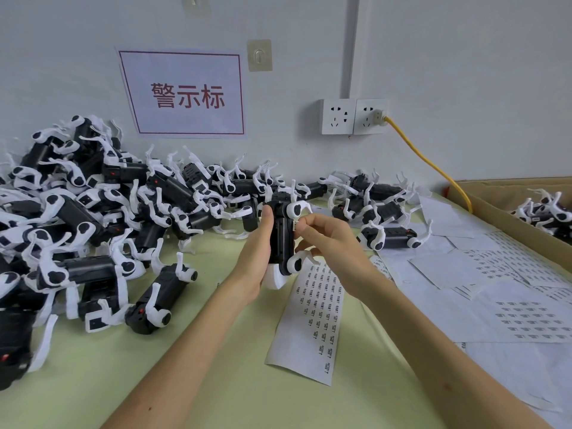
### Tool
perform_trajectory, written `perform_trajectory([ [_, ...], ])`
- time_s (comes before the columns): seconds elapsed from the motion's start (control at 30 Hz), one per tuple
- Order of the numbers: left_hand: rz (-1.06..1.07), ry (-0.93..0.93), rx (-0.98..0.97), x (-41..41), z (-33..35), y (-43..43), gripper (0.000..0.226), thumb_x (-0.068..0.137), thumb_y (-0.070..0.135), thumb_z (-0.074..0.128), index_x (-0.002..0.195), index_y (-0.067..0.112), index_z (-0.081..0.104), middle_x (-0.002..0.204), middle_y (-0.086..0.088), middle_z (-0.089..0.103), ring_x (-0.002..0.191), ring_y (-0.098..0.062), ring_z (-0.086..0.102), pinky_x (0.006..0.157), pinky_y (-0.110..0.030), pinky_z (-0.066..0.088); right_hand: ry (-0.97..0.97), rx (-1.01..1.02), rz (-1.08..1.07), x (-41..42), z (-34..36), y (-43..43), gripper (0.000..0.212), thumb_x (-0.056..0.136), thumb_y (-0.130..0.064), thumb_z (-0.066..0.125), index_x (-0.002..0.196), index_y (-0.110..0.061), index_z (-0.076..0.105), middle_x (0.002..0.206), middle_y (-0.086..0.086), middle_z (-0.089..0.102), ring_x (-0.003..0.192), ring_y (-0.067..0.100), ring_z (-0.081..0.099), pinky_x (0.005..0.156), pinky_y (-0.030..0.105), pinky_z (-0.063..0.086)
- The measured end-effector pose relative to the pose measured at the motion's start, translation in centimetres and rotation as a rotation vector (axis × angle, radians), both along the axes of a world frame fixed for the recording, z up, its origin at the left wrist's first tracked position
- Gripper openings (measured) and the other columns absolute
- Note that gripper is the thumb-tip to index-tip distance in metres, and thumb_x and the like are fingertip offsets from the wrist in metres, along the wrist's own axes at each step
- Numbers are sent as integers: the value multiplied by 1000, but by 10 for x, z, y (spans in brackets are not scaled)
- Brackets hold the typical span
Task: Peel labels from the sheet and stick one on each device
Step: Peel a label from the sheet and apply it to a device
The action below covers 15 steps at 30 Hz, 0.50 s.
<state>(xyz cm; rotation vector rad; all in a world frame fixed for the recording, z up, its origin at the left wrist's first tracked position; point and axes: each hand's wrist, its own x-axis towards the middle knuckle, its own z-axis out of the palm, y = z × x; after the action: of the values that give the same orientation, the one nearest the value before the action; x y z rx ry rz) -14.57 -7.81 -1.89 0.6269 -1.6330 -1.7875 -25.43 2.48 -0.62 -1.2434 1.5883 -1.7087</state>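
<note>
At a pale green bench (185, 351), a person's left hand (260, 258) grips a black-and-white device (281, 236) upright above the label sheet (312, 320). The right hand (328, 246) pinches a small label (296, 226) between narrow fingers at the device's right edge. A heap of devices (93, 212) lies to the left. The label may go on crooked, or cling to a fingertip, if pressed before it is squared.
</note>
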Motion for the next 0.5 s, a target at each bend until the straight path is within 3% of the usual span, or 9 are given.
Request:
perform_trajectory([
  [0.17,30,13,-18,0,-1,-1,65,102,66,27,109,24,76,107,-6,79,96,-21,76,80,-34,55,-6,-7,11,2,-1,-1,14,102,-18,61,94,-8,66,86,4,67,77,9,66,67,17,47],
  [0.3,21,23,-28,1,-1,0,67,98,69,28,107,25,78,105,-4,79,92,-18,77,71,-26,57,-9,-5,2,2,-3,-1,14,102,-19,61,94,-9,67,79,-6,68,75,8,66,67,16,48],
  [0.4,19,24,-61,0,0,2,64,83,76,34,90,35,82,101,-1,80,90,-14,76,79,-31,55,-8,-4,-9,2,-4,-2,15,102,-19,61,91,-11,67,78,-7,68,74,10,66,69,17,50],
  [0.5,23,31,-63,1,-1,3,63,80,77,35,87,35,82,100,-1,80,88,-13,76,80,-32,54,-17,-6,-10,1,-5,-3,15,102,-19,61,92,-10,67,83,-1,69,73,12,66,68,17,51],
])
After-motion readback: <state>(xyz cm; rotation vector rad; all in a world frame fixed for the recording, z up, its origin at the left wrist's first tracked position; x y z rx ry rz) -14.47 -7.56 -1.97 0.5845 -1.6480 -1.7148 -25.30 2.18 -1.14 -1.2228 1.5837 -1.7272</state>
